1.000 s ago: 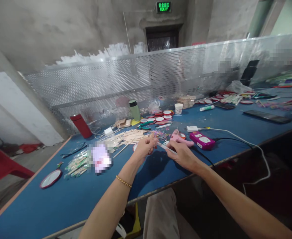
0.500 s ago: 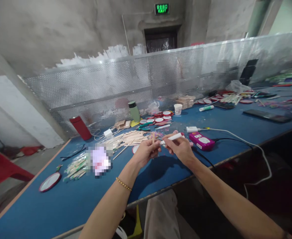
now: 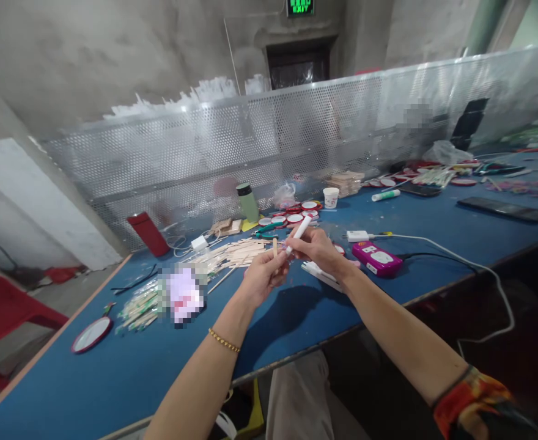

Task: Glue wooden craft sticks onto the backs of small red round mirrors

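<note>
My left hand (image 3: 265, 272) is closed, thumb and fingers pinching a flat wooden craft stick (image 3: 275, 246) that points upward. In my right hand (image 3: 315, 249) is a white pen (image 3: 301, 228), held tilted with its lower end close to the stick and the left fingertips. Whether the tip touches the stick is hard to tell. A pile of wooden craft sticks (image 3: 246, 252) lies just beyond my left hand. Under my right wrist, several white slender pieces (image 3: 319, 274) rest on the blue table (image 3: 291, 330), partly hidden.
Left of my hands are bagged sticks (image 3: 140, 305), a blurred-out screen (image 3: 184, 295) and a round red-rimmed piece (image 3: 92, 335). A red flask (image 3: 148, 234), green bottle (image 3: 247, 203) and paper cup (image 3: 331, 197) stand behind. A purple power strip (image 3: 376, 259) with cables lies at right.
My right hand has shifted slightly left and up, turning the white pen from nearly level to steep. White pieces under that wrist have come into sight. My left hand still grips the stick.
</note>
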A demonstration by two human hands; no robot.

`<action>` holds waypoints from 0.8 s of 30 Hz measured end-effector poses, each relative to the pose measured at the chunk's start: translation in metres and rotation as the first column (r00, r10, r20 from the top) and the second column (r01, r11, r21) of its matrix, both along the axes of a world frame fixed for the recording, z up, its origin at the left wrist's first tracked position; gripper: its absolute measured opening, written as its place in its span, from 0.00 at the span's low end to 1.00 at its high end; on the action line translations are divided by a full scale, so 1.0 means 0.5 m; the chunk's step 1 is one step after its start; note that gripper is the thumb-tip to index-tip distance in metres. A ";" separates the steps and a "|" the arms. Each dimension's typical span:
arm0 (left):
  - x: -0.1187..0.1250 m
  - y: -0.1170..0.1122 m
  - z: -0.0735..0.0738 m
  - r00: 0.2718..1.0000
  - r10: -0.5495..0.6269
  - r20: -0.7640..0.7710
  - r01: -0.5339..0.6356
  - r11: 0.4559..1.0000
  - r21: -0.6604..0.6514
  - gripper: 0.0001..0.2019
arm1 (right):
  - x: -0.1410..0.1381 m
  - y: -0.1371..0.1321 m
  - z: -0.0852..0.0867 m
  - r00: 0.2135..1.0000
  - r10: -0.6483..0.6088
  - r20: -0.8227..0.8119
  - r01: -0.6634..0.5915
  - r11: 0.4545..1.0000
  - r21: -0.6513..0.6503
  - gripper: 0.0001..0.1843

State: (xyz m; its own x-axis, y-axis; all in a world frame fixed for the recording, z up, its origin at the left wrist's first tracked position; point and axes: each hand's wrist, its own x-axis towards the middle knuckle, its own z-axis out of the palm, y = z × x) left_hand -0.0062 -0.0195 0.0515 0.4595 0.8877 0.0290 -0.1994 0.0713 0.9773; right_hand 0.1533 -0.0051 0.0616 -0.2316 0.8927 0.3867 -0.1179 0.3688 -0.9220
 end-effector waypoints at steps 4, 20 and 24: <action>0.015 0.000 -0.005 0.999 -0.043 -0.016 0.043 0.999 -0.005 0.24 | 0.013 -0.005 -0.011 0.999 -0.032 -0.023 0.032 0.999 -0.003 0.17; 0.021 0.013 -0.035 0.580 0.444 -0.683 -0.205 0.891 0.406 0.09 | 0.140 -0.125 -0.025 0.242 -0.564 0.789 0.388 0.802 0.454 0.11; 0.029 0.012 -0.031 0.373 0.432 -0.821 -0.052 0.894 0.446 0.06 | 0.116 -0.151 -0.037 0.040 -0.386 0.922 0.332 0.875 0.352 0.13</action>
State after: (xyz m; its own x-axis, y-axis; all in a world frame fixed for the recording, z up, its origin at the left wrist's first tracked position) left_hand 0.0085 -0.0137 0.0358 0.1524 0.9879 0.0289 0.8270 -0.1435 0.5435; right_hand 0.2113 -0.0805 0.0433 -0.0772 0.9835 0.1635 0.9867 0.0990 -0.1290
